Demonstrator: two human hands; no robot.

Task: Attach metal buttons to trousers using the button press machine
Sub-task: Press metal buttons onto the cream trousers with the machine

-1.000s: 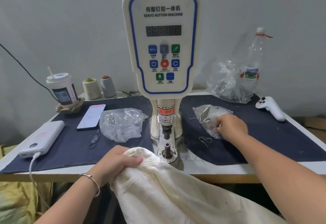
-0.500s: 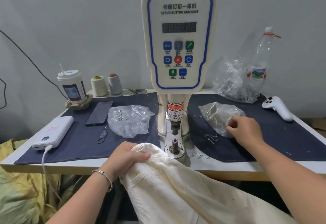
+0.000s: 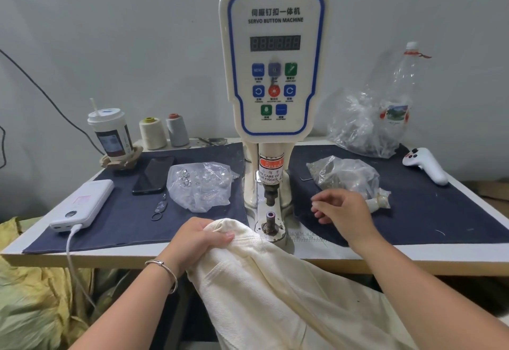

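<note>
The servo button machine [image 3: 275, 60] stands at the middle of the table, its lower die [image 3: 270, 216] bare under the punch. Cream trousers [image 3: 261, 280] hang off the table's front edge, and my left hand [image 3: 198, 236] grips their top edge just left of the die. My right hand [image 3: 344, 214] hovers to the right of the die with thumb and fingertips pinched; anything small between them is too tiny to see. Behind it lies a clear bag of dark metal parts [image 3: 344, 176]. A clear bag of silver buttons [image 3: 201, 184] lies left of the machine.
On the dark mat [image 3: 124, 225] at the left lie a white power bank [image 3: 85, 203] with its cable, a phone [image 3: 154, 174] and a small key ring [image 3: 159, 207]. A cup [image 3: 110, 134] and two thread spools [image 3: 152, 133] stand behind. At the right are a white controller [image 3: 425, 166] and a plastic bottle [image 3: 399, 96].
My right hand has left the bag of dark parts and moved left toward the die, fingers pinched. The view has shifted slightly; my left hand keeps its grip on the trousers.
</note>
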